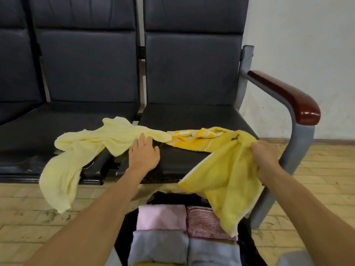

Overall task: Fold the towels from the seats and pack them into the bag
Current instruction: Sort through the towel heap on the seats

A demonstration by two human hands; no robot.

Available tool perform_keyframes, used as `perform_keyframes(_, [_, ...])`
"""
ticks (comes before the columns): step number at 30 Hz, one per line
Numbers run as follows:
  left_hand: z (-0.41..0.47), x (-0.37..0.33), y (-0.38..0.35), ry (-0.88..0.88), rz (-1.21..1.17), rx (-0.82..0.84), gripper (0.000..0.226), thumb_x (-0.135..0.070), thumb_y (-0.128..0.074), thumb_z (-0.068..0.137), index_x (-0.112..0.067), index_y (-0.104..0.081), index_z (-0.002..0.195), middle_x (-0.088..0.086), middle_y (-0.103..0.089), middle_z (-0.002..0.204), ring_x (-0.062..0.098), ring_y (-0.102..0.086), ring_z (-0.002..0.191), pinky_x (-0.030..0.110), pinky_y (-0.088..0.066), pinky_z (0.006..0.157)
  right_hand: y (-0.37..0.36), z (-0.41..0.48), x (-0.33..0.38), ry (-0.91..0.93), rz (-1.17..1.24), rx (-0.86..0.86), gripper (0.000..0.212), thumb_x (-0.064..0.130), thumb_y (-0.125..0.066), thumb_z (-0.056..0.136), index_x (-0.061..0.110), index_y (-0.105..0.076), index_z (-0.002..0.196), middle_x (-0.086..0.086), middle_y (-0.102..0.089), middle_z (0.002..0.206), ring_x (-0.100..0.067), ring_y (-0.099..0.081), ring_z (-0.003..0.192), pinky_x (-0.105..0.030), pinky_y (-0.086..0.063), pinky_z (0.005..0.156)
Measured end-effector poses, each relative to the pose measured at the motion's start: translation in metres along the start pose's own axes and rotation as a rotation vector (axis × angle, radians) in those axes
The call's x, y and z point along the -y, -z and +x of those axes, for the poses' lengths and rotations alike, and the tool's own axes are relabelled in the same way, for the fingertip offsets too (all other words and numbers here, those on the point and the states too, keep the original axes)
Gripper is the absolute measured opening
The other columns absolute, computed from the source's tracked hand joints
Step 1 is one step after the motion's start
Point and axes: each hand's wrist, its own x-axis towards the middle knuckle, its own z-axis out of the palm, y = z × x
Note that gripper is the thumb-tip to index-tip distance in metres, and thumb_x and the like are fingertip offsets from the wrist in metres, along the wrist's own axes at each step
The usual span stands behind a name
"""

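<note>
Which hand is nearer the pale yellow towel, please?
Left. The left hand is at the pale yellow towel; the right hand grips the bright yellow towel, farther right.

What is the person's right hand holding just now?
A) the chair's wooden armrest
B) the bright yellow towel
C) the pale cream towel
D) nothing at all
B: the right hand grips a bunched edge of the bright yellow towel, which hangs down above the bag.
</note>
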Motion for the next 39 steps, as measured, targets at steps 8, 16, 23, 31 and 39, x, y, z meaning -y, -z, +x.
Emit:
perform_keyframes(8, [-0.046, -0.071, 0.002, -0.288, -0.282, 0.074, 0.031, -0.027, -0.045, 0.099, -0.022, -0.063, 0.124, 0.002, -0.052, 0.127, 0.022, -0.037, 0.125, 0.039, -0.031, 0.103, -0.009, -0.007, -0.001, -0.219, 0.184, 0.244, 0.049, 0.008, -0.07, 0.084, 0.001, -0.056, 0.131, -0.015, -0.063, 0.124, -0.034, -0.062, 0.111, -0.052, -0.048, 0.1])
perform_keyframes(16, [-0.074, -0.101, -0.029, -0.352, -0.234, 0.171, 0.023, -0.036, -0.05, 0.098, -0.027, -0.061, 0.116, -0.005, -0.043, 0.104, 0.019, -0.036, 0.109, 0.033, -0.026, 0.088, 0.005, -0.017, -0.002, -0.229, 0.11, 0.353, 0.048, 0.002, -0.074, 0.081, -0.004, -0.059, 0.126, -0.017, -0.064, 0.122, -0.035, -0.063, 0.107, -0.048, -0.053, 0.089])
perform_keyframes(23, [-0.08, -0.092, -0.021, -0.372, -0.36, 0.159, 0.009, -0.023, -0.059, 0.089, -0.016, -0.056, 0.085, -0.003, -0.048, 0.086, 0.017, -0.045, 0.087, 0.03, -0.032, 0.073, 0.029, -0.017, -0.008, 0.078, -0.399, 0.283, 0.03, 0.009, -0.078, 0.08, -0.007, -0.069, 0.104, -0.021, -0.068, 0.105, -0.033, -0.064, 0.1, -0.046, -0.053, 0.085])
perform_keyframes(31, [-0.091, -0.058, 0.006, -0.149, -0.53, 0.328, 0.014, -0.021, -0.066, 0.084, -0.01, -0.058, 0.081, -0.001, -0.053, 0.066, 0.012, -0.048, 0.062, 0.027, -0.037, 0.059, 0.055, -0.007, -0.018, 0.228, -0.786, 0.185, 0.049, 0.026, -0.079, 0.078, -0.012, -0.067, 0.106, -0.03, -0.065, 0.11, -0.041, -0.062, 0.101, -0.049, -0.052, 0.078])
perform_keyframes(39, [-0.109, -0.074, -0.016, 0.075, -1.029, 0.761, 0.032, -0.015, -0.066, 0.088, -0.019, -0.055, 0.117, 0.012, -0.069, 0.115, 0.024, -0.066, 0.107, 0.041, -0.051, 0.098, 0.05, -0.017, -0.012, 0.234, -0.666, 0.248, 0.039, 0.029, -0.072, 0.087, -0.007, -0.067, 0.101, -0.023, -0.059, 0.088, -0.02, -0.053, 0.077, -0.028, -0.04, 0.058])
